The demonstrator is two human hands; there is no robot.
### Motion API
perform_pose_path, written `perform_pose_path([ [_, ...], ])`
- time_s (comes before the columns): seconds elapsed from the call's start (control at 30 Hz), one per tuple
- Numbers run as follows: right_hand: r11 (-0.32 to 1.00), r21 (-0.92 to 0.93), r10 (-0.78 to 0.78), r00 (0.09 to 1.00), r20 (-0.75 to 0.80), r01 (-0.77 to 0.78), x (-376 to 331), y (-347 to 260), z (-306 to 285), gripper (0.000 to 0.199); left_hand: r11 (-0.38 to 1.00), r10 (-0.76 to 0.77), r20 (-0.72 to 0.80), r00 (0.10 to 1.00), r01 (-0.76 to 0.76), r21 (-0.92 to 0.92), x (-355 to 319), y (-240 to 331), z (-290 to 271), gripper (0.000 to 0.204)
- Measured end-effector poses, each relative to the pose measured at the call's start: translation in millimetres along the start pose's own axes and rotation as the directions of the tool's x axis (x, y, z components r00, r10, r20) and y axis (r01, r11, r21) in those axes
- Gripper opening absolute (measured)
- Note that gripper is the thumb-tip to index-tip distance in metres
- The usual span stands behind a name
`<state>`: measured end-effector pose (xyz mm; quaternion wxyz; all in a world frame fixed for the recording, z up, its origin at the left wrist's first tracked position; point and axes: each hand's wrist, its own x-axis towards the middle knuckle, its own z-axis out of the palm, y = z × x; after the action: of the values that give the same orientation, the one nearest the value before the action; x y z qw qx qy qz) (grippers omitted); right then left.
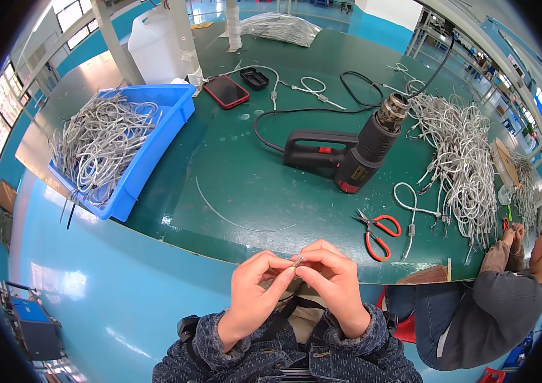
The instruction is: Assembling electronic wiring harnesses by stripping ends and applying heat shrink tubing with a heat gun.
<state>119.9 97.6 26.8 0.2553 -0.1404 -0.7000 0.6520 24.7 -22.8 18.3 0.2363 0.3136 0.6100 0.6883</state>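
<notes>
Just off the table's near edge, my left hand (255,295) and my right hand (333,287) meet. Thumbs and forefingers pinch one small, thin greyish piece (297,262) between them, too small to tell its kind. Red-handled pliers (381,236) lie on the table beyond my right hand. A thin pale wire (220,214) curves across the tabletop ahead of my left hand. Further off, a black heat gun (355,153) rests with its metal nozzle pointing up and away.
A blue bin (156,163) of grey cables stands at left, and a large cable heap (462,159) at right. A phone (226,92) and a black tray (254,78) lie behind. The green table (245,166) has posts at its back. A co-worker (501,306) sits at right.
</notes>
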Motion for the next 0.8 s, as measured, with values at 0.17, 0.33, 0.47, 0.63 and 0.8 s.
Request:
perform_pose_path([
  [0.17,0.953,0.264,0.130,0.988,0.079,-0.147,0,4,-5,0.014,0.999,0.002,-0.016,1.000,-0.002,0.042,-3,0,0,0.009],
  [0.33,0.745,0.565,0.300,0.935,0.192,-0.355,-2,7,-3,0.010,0.998,0.029,-0.012,1.000,-0.028,0.062,-5,-1,-1,0.009],
  [0.47,0.724,0.612,0.299,0.944,0.138,-0.319,-2,7,-3,0.008,0.940,0.203,0.003,0.979,-0.196,0.278,-5,5,3,0.012],
  [0.63,0.854,0.471,0.245,0.969,0.012,-0.222,4,4,-11,0.006,0.816,0.308,0.119,0.944,-0.326,0.478,-2,32,2,0.022],
  [0.8,0.878,0.406,0.253,0.966,0.052,-0.252,2,-4,-17,0.006,0.630,0.414,0.247,0.876,-0.471,0.617,6,69,-13,0.031],
])
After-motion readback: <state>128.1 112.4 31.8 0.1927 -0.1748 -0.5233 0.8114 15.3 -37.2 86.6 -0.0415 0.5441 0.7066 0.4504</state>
